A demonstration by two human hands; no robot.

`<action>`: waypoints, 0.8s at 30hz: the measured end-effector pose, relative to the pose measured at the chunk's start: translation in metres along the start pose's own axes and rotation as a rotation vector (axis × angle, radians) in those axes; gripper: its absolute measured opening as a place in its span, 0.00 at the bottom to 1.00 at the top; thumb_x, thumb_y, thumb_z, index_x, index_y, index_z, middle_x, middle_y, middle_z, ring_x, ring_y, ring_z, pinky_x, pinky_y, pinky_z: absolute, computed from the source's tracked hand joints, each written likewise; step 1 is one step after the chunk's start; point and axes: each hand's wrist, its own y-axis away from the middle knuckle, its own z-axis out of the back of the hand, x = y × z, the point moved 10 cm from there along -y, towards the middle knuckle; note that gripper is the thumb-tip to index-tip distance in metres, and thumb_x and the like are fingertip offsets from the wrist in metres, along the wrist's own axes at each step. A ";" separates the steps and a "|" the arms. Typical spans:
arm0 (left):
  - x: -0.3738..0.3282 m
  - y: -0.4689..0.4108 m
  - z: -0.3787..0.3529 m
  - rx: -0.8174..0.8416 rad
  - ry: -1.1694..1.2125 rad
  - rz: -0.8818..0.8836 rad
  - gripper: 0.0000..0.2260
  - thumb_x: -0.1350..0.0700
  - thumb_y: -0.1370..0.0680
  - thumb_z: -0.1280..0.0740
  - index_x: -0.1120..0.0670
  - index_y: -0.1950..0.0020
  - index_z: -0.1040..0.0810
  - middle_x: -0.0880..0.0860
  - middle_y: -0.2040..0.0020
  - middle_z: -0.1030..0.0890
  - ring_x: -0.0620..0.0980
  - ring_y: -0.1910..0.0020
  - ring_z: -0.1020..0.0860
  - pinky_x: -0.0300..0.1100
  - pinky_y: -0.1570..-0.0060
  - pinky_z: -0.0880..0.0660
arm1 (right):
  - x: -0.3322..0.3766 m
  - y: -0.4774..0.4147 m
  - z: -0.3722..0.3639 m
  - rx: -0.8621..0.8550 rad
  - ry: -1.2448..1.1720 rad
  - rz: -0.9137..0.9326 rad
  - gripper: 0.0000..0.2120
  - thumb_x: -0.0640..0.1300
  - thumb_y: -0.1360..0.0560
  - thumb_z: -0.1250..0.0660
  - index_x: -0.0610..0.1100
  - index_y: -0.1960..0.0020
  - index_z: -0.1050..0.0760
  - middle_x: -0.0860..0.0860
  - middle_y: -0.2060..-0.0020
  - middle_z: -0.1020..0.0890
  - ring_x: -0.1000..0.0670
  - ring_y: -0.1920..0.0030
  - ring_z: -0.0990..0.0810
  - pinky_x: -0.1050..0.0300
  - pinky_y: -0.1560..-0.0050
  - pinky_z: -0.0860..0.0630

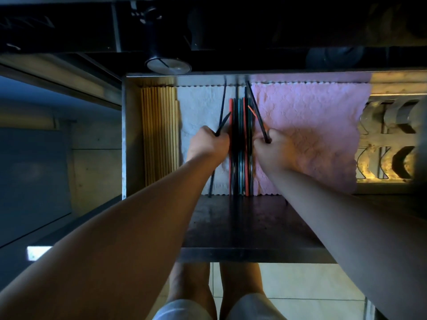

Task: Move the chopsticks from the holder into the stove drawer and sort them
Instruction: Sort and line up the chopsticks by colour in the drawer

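An open metal drawer (129, 139) is pulled out below me. Several wooden chopsticks (159, 132) lie in a row along its left side. A bundle of black, red and teal chopsticks (240, 158) lies down the middle, between a white cloth (201, 105) and a pink cloth (309, 125). My left hand (208, 144) is closed around two dark chopsticks (223, 107) at the bundle's left edge. My right hand (272, 146) grips dark and red chopsticks (255, 109) at the bundle's right edge, their tips angled up and away.
A round stove knob (168, 65) sticks out above the drawer's back edge. A metal burner grate (390, 139) sits to the right of the pink cloth. The drawer's dark front lip (242, 227) lies under my forearms. My legs stand on a tiled floor below.
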 end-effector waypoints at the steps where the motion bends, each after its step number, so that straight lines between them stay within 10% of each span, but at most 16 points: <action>1: 0.002 0.001 0.004 -0.007 0.002 -0.014 0.13 0.46 0.20 0.39 0.56 0.51 0.25 0.51 0.64 0.24 0.47 0.70 0.26 0.38 0.74 0.33 | 0.001 -0.001 -0.004 -0.011 -0.004 -0.016 0.08 0.41 0.24 0.37 0.41 0.54 0.20 0.45 0.62 0.18 0.48 0.64 0.23 0.63 0.69 0.34; 13: 0.043 0.000 0.022 0.057 0.281 0.053 0.11 0.59 0.20 0.44 0.56 0.44 0.23 0.54 0.60 0.22 0.51 0.62 0.21 0.43 0.64 0.25 | 0.015 0.003 -0.038 -0.064 0.176 -0.051 0.10 0.47 0.26 0.35 0.46 0.47 0.20 0.44 0.50 0.18 0.42 0.47 0.20 0.53 0.47 0.23; 24: 0.057 0.003 0.032 0.098 0.456 0.132 0.10 0.60 0.18 0.41 0.54 0.40 0.25 0.54 0.56 0.23 0.50 0.65 0.23 0.43 0.64 0.22 | 0.035 -0.010 -0.038 -0.114 0.361 -0.064 0.08 0.48 0.25 0.34 0.45 0.50 0.22 0.46 0.49 0.17 0.43 0.48 0.19 0.58 0.57 0.33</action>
